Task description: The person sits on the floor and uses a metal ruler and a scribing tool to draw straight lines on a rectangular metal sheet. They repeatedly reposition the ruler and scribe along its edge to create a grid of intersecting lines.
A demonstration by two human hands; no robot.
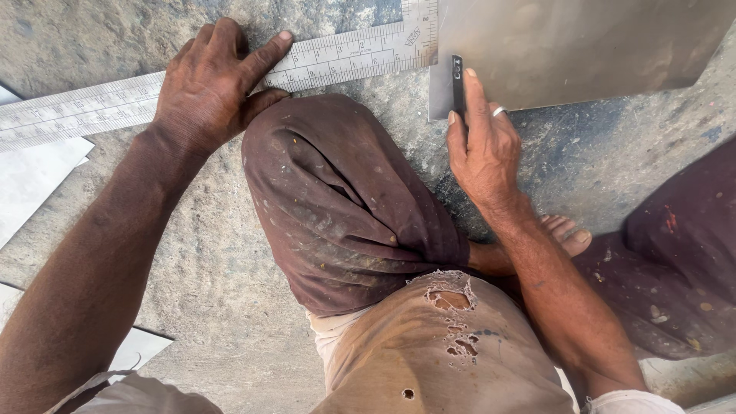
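My left hand (211, 80) presses flat on a long steel square ruler (337, 55) that lies across the concrete floor, fingers spread over its blade. My right hand (483, 146) grips a small dark scribing tool (458, 84), its tip set against the left edge of a grey metal sheet (567, 46) at the top right. The ruler's short arm meets the sheet's left edge. A ring shows on one right finger. My bent knee in brown cloth (345, 199) sits between the two hands.
Pale sheet offcuts lie at the left edge (31, 172) and at the lower left (142, 349). My bare foot (563, 234) rests on the floor under the right forearm. Dark cloth (682, 253) covers the right side.
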